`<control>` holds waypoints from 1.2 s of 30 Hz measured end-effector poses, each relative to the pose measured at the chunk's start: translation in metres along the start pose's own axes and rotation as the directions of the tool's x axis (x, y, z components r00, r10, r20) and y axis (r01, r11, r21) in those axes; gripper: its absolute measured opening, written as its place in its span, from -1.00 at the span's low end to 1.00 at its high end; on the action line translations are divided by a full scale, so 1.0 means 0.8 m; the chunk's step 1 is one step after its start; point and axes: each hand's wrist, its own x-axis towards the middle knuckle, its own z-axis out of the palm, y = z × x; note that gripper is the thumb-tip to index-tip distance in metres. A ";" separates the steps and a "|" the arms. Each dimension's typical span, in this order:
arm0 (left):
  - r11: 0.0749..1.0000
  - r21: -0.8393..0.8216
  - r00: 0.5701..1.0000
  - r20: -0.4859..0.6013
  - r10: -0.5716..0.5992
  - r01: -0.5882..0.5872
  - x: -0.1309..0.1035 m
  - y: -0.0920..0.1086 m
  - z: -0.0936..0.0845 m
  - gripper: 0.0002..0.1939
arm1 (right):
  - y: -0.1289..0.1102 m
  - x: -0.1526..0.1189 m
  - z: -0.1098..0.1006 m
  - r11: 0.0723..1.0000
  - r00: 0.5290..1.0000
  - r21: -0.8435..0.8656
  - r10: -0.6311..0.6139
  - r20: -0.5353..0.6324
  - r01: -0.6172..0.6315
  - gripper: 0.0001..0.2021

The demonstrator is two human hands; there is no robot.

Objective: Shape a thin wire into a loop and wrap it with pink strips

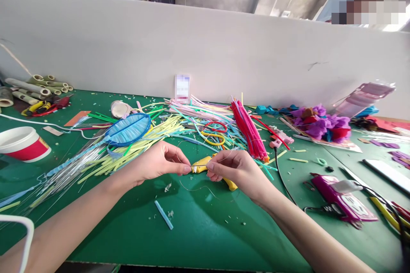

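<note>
Both hands are pinched close together over the middle of the green table (134,234). Between their fingertips runs a thin wire (199,165), and its loose loops curve above and below the fingers. My left hand (162,163) closes thumb and forefinger on the wire's left part. Its right part is pinched by my right hand (235,171). Just behind the fingers lies a yellow-handled tool (229,183), partly hidden, so I cannot tell its kind. A short light-blue stick (163,215) rests in front of my hands, beside small clear scraps (168,187).
Behind lie yellow fuzzy stems (134,149), a red-pink bundle (250,130) and a blue leaf-shaped piece (128,129). A paper cup (24,144) and bamboo pieces (48,83) stand left. Purple flowers (320,121) and a magenta power strip (344,202) are right. A white partition (128,47) rises behind.
</note>
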 end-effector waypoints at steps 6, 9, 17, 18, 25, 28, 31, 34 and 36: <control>0.998 -0.060 1.000 0.021 -0.007 0.008 0.000 -0.004 -0.002 -0.73 | 0.000 0.000 0.000 1.000 1.000 0.002 0.007 0.003 -0.007 -0.68; 0.996 -0.089 0.999 0.040 -0.004 0.008 0.001 -0.006 -0.004 -0.76 | 0.000 0.000 -0.001 1.000 1.000 -0.002 0.007 0.003 -0.007 -0.68; 0.998 -0.052 0.999 -0.008 -0.039 0.039 0.002 -0.003 -0.003 -0.78 | 0.001 0.001 0.001 1.000 1.000 0.006 0.012 0.010 -0.012 -0.70; 0.998 -0.053 0.999 -0.015 -0.036 0.035 0.002 -0.002 -0.002 -0.78 | 0.001 0.001 0.001 1.000 1.000 0.009 0.012 0.010 -0.012 -0.70; 0.998 -0.060 0.999 -0.025 -0.032 0.030 0.002 -0.003 -0.002 -0.80 | 0.002 0.001 0.002 1.000 1.000 0.022 0.005 0.011 -0.005 -0.72; 0.997 -0.062 0.999 0.003 -0.036 0.036 0.002 -0.006 -0.003 -0.79 | 0.001 0.002 0.003 1.000 1.000 0.023 0.001 0.008 -0.001 -0.72; 0.998 -0.057 0.999 0.015 -0.031 0.032 0.003 -0.009 -0.004 -0.78 | 0.000 0.003 0.004 1.000 1.000 0.019 0.000 0.003 0.000 -0.71; 0.998 -0.048 0.999 0.015 -0.034 0.035 0.002 -0.010 -0.005 -0.78 | 0.000 0.004 0.004 1.000 1.000 0.018 -0.001 0.002 0.001 -0.71; 0.999 -0.032 0.999 0.014 -0.037 0.037 0.002 -0.010 -0.004 -0.80 | 0.001 0.004 0.004 1.000 1.000 0.019 -0.002 0.001 0.002 -0.70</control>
